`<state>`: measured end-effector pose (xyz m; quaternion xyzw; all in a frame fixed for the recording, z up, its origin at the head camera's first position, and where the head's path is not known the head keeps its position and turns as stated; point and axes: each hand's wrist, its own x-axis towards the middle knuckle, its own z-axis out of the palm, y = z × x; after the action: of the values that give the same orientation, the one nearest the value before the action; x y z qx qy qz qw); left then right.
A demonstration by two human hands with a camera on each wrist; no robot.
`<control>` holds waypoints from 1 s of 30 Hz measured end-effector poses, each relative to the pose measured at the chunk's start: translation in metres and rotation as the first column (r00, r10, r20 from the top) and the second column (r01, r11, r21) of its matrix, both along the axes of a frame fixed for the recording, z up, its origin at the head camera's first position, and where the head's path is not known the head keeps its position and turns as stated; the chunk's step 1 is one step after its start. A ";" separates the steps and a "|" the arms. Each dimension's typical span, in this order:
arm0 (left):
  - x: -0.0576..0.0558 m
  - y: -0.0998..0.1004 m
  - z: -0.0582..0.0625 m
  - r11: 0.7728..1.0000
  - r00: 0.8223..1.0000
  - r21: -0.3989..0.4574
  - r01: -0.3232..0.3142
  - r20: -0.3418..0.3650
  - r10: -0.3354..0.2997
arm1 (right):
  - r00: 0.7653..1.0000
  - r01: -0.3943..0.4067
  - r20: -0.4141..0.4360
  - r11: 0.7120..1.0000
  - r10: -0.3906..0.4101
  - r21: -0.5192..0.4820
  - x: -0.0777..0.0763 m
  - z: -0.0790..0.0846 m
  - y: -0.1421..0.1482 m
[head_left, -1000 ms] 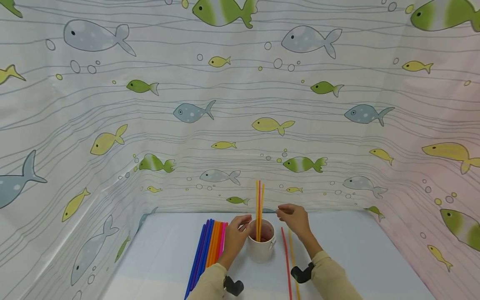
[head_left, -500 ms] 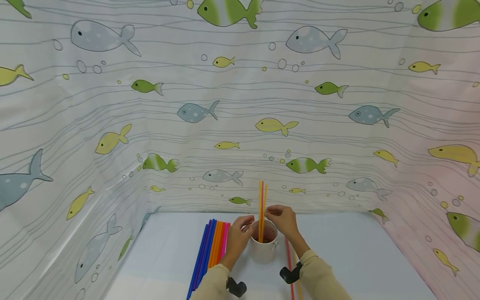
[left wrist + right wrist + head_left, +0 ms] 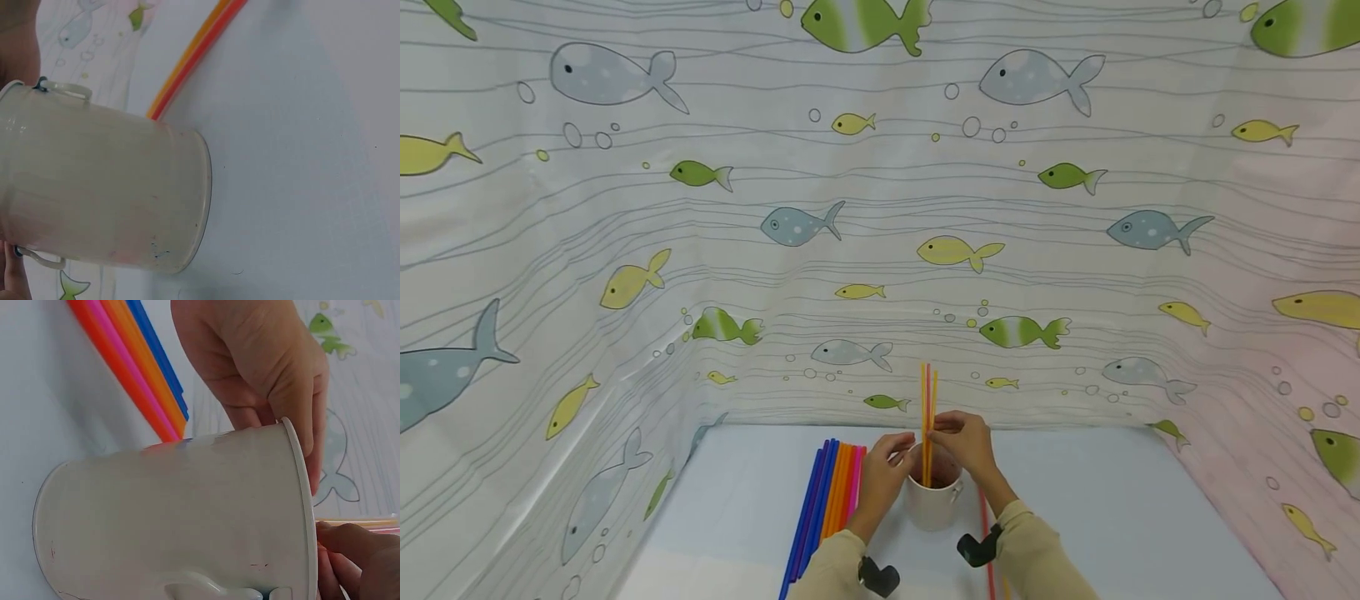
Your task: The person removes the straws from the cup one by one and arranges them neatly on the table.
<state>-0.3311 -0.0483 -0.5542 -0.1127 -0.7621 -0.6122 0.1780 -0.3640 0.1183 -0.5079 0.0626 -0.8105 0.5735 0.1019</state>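
A white metal cup [image 3: 932, 504] with small side handles stands on the table, holding several thin yellow and red straws [image 3: 928, 408] upright. Beside its left rim rests my left hand [image 3: 880, 475], fingers loosely bent; in the right wrist view that left hand [image 3: 262, 369] has its thumb lying over the rim. From the right, my right hand [image 3: 964, 442] reaches across the cup's mouth and pinches at the straws with thumb and fingertips. The right wrist view shows the right hand's [image 3: 359, 556] fingertips at the straws [image 3: 356, 522], just past the rim.
Left of the cup lies a row of thicker tubes, blue [image 3: 808, 508], orange [image 3: 837, 492] and pink [image 3: 857, 475]. A red straw [image 3: 987, 542] and a yellow one [image 3: 1006, 587] lie on the white table [image 3: 1112, 517] at right. A fish-patterned curtain [image 3: 880, 275] surrounds the table.
My right hand has moved left from beside the cup to the upright straws, its fingertips now on them. The left hand stays at the rim. The head view has turned slightly left.
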 end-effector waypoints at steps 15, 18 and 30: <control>0.001 0.002 -0.001 0.999 0.999 0.032 0.031 -0.021 -0.030 | 0.999 0.028 -0.023 0.999 -0.029 -0.032 0.005 0.012 0.004; 0.000 0.001 -0.001 0.999 0.999 0.029 0.036 -0.030 -0.035 | 0.999 0.028 -0.044 0.999 -0.030 -0.045 0.003 0.020 0.007; -0.001 -0.002 -0.002 1.000 0.998 0.012 0.028 -0.053 -0.027 | 0.991 0.002 -0.134 0.998 -0.009 -0.057 0.003 0.067 0.031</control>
<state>-0.3316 -0.0500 -0.5564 -0.1381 -0.7515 -0.6164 0.1902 -0.3605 0.1493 -0.4408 0.0958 -0.7853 0.5905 0.1594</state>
